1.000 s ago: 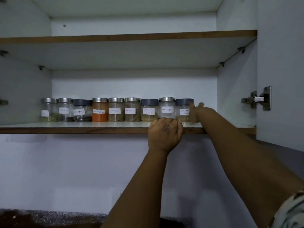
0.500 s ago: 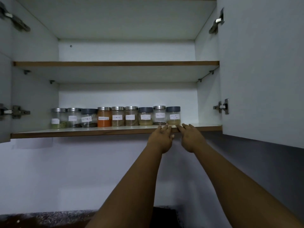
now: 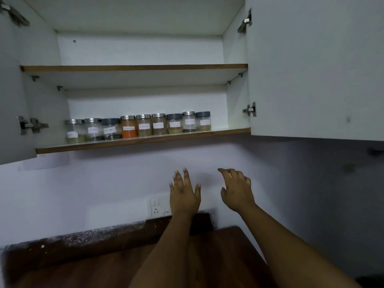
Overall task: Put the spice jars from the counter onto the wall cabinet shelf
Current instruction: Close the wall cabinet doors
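Several labelled spice jars stand in one row on the lower shelf (image 3: pixel 228 132) of the open wall cabinet. An orange-filled jar (image 3: pixel 129 127) is near the middle of the row and a dark-lidded jar (image 3: pixel 203 121) ends it on the right. My left hand (image 3: pixel 184 194) and my right hand (image 3: pixel 236 190) hang well below the shelf in front of the white wall, both empty with fingers spread. No jar shows on the visible part of the brown counter (image 3: pixel 104 262).
The right cabinet door (image 3: pixel 315 65) stands open, reaching out over my right hand. The left door (image 3: pixel 12 100) is open too. An upper shelf (image 3: pixel 135 67) is bare. A wall socket (image 3: pixel 158 206) sits just left of my left wrist.
Both hands have dropped from the shelf edge and the last jar to well below the shelf. The view has pulled back and tilted down, bringing the counter into sight.
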`<action>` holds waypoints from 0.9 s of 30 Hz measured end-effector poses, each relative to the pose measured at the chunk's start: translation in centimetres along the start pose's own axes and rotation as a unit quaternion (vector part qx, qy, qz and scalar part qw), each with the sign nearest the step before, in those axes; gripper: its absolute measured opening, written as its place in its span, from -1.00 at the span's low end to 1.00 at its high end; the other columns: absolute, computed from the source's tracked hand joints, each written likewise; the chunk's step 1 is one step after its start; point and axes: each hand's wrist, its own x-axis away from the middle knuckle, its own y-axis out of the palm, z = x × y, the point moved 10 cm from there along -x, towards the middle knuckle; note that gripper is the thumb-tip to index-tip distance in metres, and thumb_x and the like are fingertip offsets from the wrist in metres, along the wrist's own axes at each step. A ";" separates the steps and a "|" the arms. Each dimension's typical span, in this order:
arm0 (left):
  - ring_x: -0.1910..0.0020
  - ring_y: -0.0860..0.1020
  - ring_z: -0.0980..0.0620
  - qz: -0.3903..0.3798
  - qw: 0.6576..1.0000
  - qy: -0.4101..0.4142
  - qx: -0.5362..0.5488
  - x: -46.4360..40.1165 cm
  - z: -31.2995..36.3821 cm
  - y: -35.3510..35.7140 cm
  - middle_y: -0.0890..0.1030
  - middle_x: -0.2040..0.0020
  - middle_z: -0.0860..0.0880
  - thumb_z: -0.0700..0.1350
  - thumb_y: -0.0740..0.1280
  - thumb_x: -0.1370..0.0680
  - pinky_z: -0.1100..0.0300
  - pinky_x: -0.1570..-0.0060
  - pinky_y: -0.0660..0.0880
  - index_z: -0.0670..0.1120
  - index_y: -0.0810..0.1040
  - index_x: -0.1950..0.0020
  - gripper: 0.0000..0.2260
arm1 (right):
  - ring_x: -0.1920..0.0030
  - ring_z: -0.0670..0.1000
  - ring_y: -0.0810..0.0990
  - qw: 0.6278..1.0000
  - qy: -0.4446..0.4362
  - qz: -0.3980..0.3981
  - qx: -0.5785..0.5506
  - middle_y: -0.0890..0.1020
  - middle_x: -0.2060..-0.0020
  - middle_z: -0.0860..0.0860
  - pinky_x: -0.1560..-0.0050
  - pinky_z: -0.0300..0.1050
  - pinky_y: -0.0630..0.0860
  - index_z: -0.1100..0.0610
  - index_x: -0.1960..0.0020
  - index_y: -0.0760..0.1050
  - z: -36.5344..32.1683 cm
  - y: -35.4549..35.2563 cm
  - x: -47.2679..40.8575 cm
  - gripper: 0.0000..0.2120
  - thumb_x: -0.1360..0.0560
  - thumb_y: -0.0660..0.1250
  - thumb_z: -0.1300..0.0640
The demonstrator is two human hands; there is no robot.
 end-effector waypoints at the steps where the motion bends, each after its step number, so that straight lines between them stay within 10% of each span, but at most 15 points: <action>1: -0.58 -0.07 -0.13 0.007 1.000 0.010 0.002 0.5 0.8 -0.6 -0.09 -0.58 -0.21 0.14 0.01 -0.66 0.02 -0.52 -0.11 -0.10 -0.15 -0.59 -0.38 | -0.34 0.04 0.36 1.000 -0.003 0.003 0.008 0.41 -0.36 -0.03 -0.31 0.04 0.28 -0.08 -0.48 0.23 0.0 -0.9 0.7 -0.40 -0.48 0.29 0.13; 9: -0.56 0.08 -0.09 0.067 0.985 0.102 0.119 2.5 10.5 -6.2 0.11 -0.57 -0.19 -0.13 0.04 -0.67 0.08 -0.52 -0.08 -0.24 0.02 -0.57 -0.51 | -0.32 0.10 0.36 0.995 -0.013 0.079 0.051 0.43 -0.31 0.03 -0.27 0.10 0.29 -0.03 -0.48 0.25 2.0 -12.1 0.7 -0.50 -0.56 0.24 -0.02; 13: -0.37 0.41 -0.17 0.041 0.981 0.108 0.156 3.0 15.9 -6.9 0.41 -0.42 -0.18 -0.13 0.07 -0.67 0.02 -0.29 0.37 -0.18 0.16 -0.55 -0.56 | -0.16 0.10 0.45 0.981 -0.073 0.178 -0.032 0.50 -0.17 0.08 -0.19 0.08 0.34 0.03 -0.51 0.22 2.4 -20.6 1.6 -0.49 -0.59 0.21 0.12; 16: 0.04 0.59 -0.17 0.067 0.974 0.149 0.159 3.7 21.2 -8.2 0.63 0.06 -0.16 -0.11 0.13 -0.65 0.10 0.21 0.39 -0.16 0.52 -0.12 -0.78 | -0.12 0.09 0.45 0.964 -0.090 0.249 -0.022 0.53 -0.09 0.07 -0.17 0.07 0.33 0.06 -0.48 0.27 4.2 -27.1 2.7 -0.52 -0.58 0.23 0.11; 19: 0.27 0.53 -0.07 0.108 0.956 0.171 0.214 5.2 26.6 -10.2 0.54 0.31 -0.04 -0.03 0.23 -0.61 0.19 0.31 0.31 -0.10 0.43 0.19 -0.78 | -0.11 0.13 0.47 0.960 -0.073 0.270 -0.004 0.60 0.05 0.10 -0.09 -0.01 0.36 0.17 -0.19 0.51 7.7 -32.1 2.7 -0.76 -0.62 0.20 0.07; 22: 0.19 0.54 -0.04 0.116 0.933 0.195 0.279 7.2 32.2 -11.4 0.59 0.17 -0.08 -0.14 0.22 -0.58 0.17 0.23 0.38 -0.13 0.50 0.02 -0.90 | -0.18 0.21 0.48 0.957 -0.112 0.249 0.103 0.59 0.01 0.18 -0.10 0.11 0.49 0.25 -0.02 0.54 10.2 -34.3 2.6 -0.90 -0.57 0.28 0.26; 27: -0.39 0.33 -0.08 0.062 0.929 0.256 0.260 9.7 39.5 -10.1 0.35 -0.44 -0.10 -0.26 0.21 -0.49 -0.03 -0.42 0.27 -0.14 0.12 -0.56 -0.37 | -0.52 0.21 0.10 0.961 0.090 0.261 -0.012 0.06 -0.53 0.20 -0.43 0.07 0.24 0.16 -0.57 0.03 18.5 -37.0 3.7 -0.30 -0.54 0.31 0.22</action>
